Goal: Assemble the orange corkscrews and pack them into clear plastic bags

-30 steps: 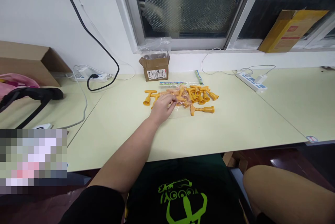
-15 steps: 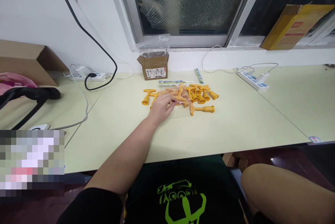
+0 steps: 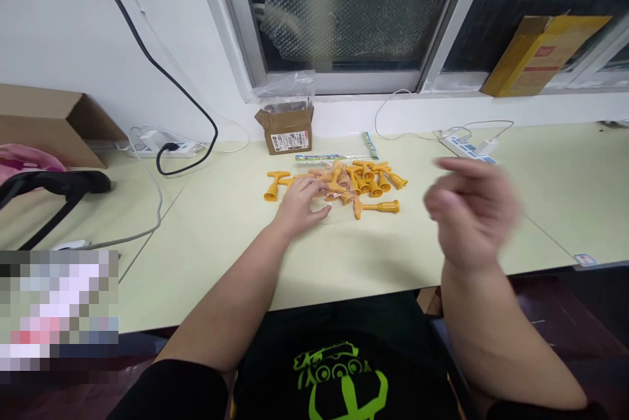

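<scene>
The worktop (image 3: 354,256) is finished in pale yellow-green and is crossed by a seam toward each side. At its middle, yellow T-shaped pieces (image 3: 376,187) are heaped loosely, several seen through a clear plastic bag (image 3: 320,158); whether they are inside or under it cannot be told. One piece is laid flat at the front. Behind, a small cardboard box (image 3: 289,130) is set upright near the wall. Farther left, a white power strip (image 3: 184,149) and a larger carton (image 3: 39,125) are placed; another power strip (image 3: 464,148) is seen at right.
</scene>
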`<state>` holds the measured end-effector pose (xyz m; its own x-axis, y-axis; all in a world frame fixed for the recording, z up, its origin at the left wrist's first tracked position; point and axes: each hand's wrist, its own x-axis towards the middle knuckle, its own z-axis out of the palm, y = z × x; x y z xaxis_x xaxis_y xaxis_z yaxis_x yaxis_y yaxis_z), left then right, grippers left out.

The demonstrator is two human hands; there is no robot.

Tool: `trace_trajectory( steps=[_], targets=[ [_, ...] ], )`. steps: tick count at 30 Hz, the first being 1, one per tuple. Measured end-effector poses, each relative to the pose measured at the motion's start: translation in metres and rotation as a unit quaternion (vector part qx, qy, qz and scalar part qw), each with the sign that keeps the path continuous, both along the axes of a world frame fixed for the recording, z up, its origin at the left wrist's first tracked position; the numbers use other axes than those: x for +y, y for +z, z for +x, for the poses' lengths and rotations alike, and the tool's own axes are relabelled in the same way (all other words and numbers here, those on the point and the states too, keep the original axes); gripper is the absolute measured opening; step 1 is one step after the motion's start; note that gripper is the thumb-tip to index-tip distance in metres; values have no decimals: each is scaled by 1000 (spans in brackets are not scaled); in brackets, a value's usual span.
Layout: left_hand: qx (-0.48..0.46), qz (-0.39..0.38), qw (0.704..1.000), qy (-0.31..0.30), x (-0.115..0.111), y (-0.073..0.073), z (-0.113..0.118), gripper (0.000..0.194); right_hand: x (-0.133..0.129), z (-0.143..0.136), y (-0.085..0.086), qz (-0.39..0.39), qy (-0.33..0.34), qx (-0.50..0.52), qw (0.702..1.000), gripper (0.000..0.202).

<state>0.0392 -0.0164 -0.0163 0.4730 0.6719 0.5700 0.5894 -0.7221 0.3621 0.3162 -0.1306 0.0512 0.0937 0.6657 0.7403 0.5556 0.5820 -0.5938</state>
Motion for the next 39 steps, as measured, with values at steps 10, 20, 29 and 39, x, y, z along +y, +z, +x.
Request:
trace_trajectory(
  steps=[10, 20, 29, 39],
  targets=[
    [-9, -12, 1000, 16, 1, 2, -3, 24, 79, 16, -84, -214, 12, -94, 972, 27],
    [4, -22, 1000, 14, 2, 4, -9, 22, 69, 10, -82, -320, -19, -364, 875, 35],
    [-41, -64, 997, 12, 3, -1, -10, 10, 7, 28, -77, -335, 66, -346, 874, 54],
    [-89, -50, 993, 54, -7, -1, 7, 21, -28, 14, -100, -185, 127, 1, 974, 16]
  ],
)
